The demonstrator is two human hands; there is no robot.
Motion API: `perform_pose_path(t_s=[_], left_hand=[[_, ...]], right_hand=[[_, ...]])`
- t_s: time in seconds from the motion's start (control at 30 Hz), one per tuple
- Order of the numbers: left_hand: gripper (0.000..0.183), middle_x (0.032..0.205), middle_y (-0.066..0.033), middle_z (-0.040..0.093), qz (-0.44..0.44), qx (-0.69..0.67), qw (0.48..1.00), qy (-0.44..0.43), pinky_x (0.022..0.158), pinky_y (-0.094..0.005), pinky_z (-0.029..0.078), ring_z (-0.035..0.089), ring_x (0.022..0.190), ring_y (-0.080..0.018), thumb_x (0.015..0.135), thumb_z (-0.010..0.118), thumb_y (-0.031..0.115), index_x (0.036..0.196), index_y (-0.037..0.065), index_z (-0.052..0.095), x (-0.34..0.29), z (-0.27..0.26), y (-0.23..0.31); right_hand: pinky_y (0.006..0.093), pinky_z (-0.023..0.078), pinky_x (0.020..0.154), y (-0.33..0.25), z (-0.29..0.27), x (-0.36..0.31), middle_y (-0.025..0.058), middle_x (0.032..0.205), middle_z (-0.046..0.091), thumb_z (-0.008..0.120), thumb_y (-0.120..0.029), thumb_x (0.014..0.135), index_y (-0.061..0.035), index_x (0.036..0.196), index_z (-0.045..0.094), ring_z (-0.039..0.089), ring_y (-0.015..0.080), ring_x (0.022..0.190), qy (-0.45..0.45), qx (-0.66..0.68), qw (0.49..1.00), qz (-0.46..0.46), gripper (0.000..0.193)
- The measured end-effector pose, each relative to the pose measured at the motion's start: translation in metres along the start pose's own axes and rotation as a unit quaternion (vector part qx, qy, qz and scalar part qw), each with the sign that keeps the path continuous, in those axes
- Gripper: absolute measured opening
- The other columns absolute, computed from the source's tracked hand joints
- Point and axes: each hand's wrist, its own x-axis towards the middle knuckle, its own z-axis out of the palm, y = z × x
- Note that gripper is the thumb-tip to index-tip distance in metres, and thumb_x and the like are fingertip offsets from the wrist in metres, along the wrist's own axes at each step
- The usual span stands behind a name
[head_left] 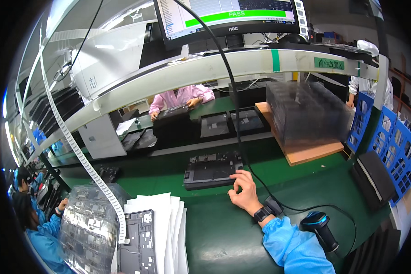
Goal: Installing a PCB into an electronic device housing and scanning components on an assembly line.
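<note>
Black casing (pixel 208 171) lies flat on the green table (pixel 219 228); right hand (pixel 245 194) at its near right corner.
Casing: shallow, roughly rectangular, open side up, darker smooth middle, small fittings along the far rim too fine to resolve. Right fingers (pixel 239 176) bent, thumb and index tips apart; whether the index touches the casing cannot be told. Left hand out of view, its fingers cannot be told. Near left of the casing, white sheets (pixel 174 228) and a second casing (pixel 146 237) are cut off below.
</note>
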Motion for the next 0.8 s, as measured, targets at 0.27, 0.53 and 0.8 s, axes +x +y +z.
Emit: perform_pose_path(t_s=[0.27,0.53,0.8], left_hand=[[0.024,0.098,-0.025,0.068,0.103,0.316,0.938,0.104,0.08,-0.0442,0.051,0.065,0.09,-0.0403,0.095,0.06,0.013,0.111,-0.004,0.064,0.087,0.026,-0.039],[0.021,0.102,-0.0258,0.068,0.041,0.311,0.946,0.081,0.079,-0.0457,0.051,0.065,0.093,-0.0431,0.094,0.063,0.016,0.102,-0.001,0.07,0.093,0.03,-0.046],[0.019,0.071,-0.0072,0.065,0.036,0.063,0.983,0.17,0.058,-0.0234,0.048,0.058,0.059,-0.0093,0.08,0.07,-0.004,0.096,-0.005,0.061,0.106,0.039,-0.058]], right_hand=[[0.0433,0.048,0.096,0.007,0.002,-0.001,0.0139,0.099,0.071,0.063,-0.001,0.064,-0.0048,0.059,0.044,0.058,0.0362,0.113,-0.012,0.018,0.999,0.042,0.02],[0.0413,0.052,0.085,0.0,0.001,0.002,0.0118,0.085,0.07,0.062,0.001,0.064,-0.0045,0.06,0.045,0.062,0.0338,0.104,0.016,0.009,0.998,0.066,0.019],[0.0399,0.052,0.083,-0.004,0.003,0.002,0.0114,0.082,0.069,0.063,0.001,0.065,-0.0042,0.061,0.045,0.062,0.0317,0.099,-0.009,-0.003,0.998,0.065,0.018]])
